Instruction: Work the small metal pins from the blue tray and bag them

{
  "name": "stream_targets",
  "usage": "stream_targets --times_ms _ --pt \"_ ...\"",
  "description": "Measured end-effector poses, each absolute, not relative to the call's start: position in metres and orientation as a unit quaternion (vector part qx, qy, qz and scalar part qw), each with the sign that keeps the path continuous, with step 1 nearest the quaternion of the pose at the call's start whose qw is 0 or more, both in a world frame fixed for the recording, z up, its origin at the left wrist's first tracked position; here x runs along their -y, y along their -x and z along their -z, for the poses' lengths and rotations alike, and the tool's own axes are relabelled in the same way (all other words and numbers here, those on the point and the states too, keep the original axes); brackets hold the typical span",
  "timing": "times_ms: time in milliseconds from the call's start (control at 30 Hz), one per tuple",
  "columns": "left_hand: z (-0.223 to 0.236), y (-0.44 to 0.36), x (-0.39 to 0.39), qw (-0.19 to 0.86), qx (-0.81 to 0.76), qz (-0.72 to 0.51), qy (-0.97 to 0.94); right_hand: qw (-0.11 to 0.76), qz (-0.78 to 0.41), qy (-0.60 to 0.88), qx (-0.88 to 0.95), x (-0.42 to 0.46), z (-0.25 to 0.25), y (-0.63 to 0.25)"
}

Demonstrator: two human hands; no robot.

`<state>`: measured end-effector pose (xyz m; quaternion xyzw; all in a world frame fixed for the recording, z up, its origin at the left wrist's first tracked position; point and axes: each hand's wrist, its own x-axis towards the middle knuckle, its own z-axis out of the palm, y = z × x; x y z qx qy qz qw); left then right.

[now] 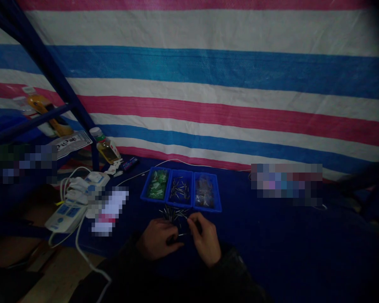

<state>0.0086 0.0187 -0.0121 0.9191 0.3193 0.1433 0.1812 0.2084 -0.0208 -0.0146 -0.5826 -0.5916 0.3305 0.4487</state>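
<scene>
My left hand (pixel 159 240) and my right hand (pixel 206 240) rest close together on the dark blue table (pixel 271 235), both with fingers pinched. Between them they hold a thin metal pin (pixel 183 234); what else they grip is too dark to tell. Just beyond my fingers lies a loose pile of small metal pins (pixel 174 213). Behind the pile stand three blue trays side by side: the left tray (pixel 156 184) holds green parts, the middle tray (pixel 180 188) holds metal pins, the right tray (pixel 206 192) holds clear bagged parts.
White power strips (pixel 70 210) with cables lie at the table's left edge. A bottle of yellow liquid (pixel 105 147) stands by a blue shelf post (pixel 91 143). A striped tarp (pixel 208 84) hangs behind the table. Wooden floor shows at lower left.
</scene>
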Motion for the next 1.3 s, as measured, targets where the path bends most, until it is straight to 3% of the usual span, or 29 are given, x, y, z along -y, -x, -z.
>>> stream_targets --times_ms 433,933,1300 --pt "0.008 -0.011 -0.016 0.225 -0.384 -0.178 -0.877 0.459 -0.235 0.593 0.618 0.032 0.021 -0.197" --pt "0.005 -0.008 -0.018 0.298 -0.424 -0.247 -0.819 0.491 -0.224 0.549 0.638 0.033 0.025 -0.197" --pt "-0.001 -0.005 -0.011 0.311 -0.35 -0.261 -0.844 0.492 -0.163 0.49 0.701 0.039 0.021 -0.193"
